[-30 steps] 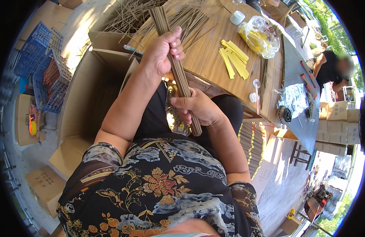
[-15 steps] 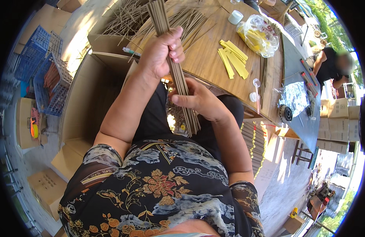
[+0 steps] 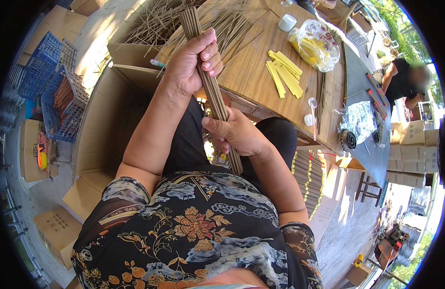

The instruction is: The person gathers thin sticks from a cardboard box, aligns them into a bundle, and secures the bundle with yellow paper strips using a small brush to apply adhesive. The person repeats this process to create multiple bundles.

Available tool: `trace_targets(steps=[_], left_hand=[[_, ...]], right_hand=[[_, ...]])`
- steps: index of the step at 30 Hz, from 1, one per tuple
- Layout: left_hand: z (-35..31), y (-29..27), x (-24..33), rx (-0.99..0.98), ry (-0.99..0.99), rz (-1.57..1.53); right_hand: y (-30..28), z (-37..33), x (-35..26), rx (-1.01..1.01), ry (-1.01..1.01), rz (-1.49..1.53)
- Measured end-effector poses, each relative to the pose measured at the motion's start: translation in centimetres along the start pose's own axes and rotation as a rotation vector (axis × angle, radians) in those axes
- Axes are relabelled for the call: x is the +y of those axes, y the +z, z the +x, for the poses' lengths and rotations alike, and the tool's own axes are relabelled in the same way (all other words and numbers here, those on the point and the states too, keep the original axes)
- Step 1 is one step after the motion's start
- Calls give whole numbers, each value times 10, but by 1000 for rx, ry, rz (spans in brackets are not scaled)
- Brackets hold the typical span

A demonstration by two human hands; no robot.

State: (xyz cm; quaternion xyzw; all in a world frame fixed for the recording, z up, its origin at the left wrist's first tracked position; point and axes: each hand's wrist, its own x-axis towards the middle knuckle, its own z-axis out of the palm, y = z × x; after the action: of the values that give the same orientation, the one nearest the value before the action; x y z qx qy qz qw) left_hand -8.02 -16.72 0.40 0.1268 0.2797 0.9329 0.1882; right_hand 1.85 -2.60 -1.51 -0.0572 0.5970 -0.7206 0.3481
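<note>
A bundle of thin brown incense sticks (image 3: 214, 96) slants across the middle, above my lap. My left hand (image 3: 194, 62) is closed around its upper part, fingers wrapped over the far side. Lower down, my right hand (image 3: 236, 132) grips the same bundle, thumb across the front and fingers curled behind. The bottom ends point toward my shirt. Many loose sticks (image 3: 227, 30) lie on the wooden table (image 3: 251, 79) beyond my left hand. Yellow paper strips (image 3: 286, 74) rest on the table to the right.
An open cardboard box (image 3: 116, 106) stands at my left, with blue crates (image 3: 63, 106) farther out. A clear bag (image 3: 315, 45) of yellow strips and a white jar (image 3: 287, 21) sit on the table. Banded stick bundles (image 3: 309, 180) stand below it. Another person (image 3: 400, 79) is at far right.
The bundle has shifted slightly down toward me and its lower ends sit more evenly. My right hand's fingers have closed more tightly around it.
</note>
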Motion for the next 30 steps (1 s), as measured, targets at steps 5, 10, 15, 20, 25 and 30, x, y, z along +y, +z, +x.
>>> trace_targets(steps=[5,10,15,20,25,30], left_hand=[[2,4,2,183,34,118],[3,-6,5,0,-2,-47],[4,-14,9,135,18,-43],[11,-14,32,-67,192,-18],[-1,4,54,-438,413,-94],[-5,-7,26,-15,349,145]], right_hand=[[5,5,4,265,-85,-342],[1,0,1,2,22,2],[1,1,0,66,28,-153],[-10,2,11,436,-214,-819],[-18,-10,-4,631,-440,-936],[-23,-6,-3,460,-272,-637]])
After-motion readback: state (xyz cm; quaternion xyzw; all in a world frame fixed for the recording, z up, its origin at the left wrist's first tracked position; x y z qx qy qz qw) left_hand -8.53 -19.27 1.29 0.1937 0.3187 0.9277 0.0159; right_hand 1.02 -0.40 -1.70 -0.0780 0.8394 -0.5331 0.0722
